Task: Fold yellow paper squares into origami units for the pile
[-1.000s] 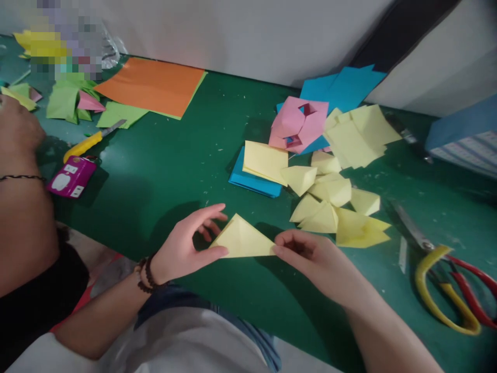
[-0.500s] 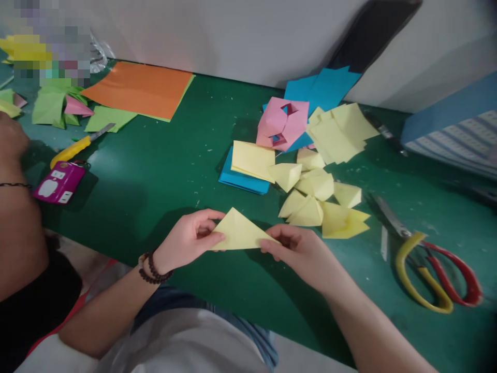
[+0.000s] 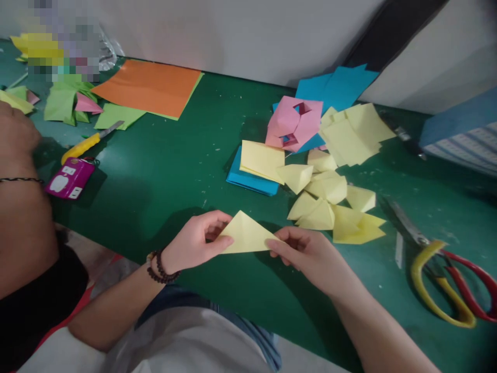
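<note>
A piece of yellow paper (image 3: 247, 233), folded into a triangle with its peak pointing away from me, is held between both hands above the green table. My left hand (image 3: 198, 238) pinches its left corner, thumb on top. At the right corner, my right hand (image 3: 301, 248) grips it between thumb and fingers. Just beyond the hands lie several folded yellow paper pieces (image 3: 328, 187). A stack of folded yellow paper (image 3: 262, 158) rests on folded blue paper (image 3: 248, 178). Behind them is a pink folded paper model (image 3: 294, 122) with openings in it.
Large scissors (image 3: 423, 243) with red and yellow handles lie at right. Yellow sheets (image 3: 355, 134) and blue paper (image 3: 337, 88) lie at the back. Leftward are an orange sheet (image 3: 151, 88), a yellow-handled knife (image 3: 83, 146), a purple box (image 3: 72, 177) and another person's arm (image 3: 23, 207).
The view has shifted slightly, so everything on the table appears farther right. Both hands keep their hold on the folded yellow triangle, whose shape looks the same.
</note>
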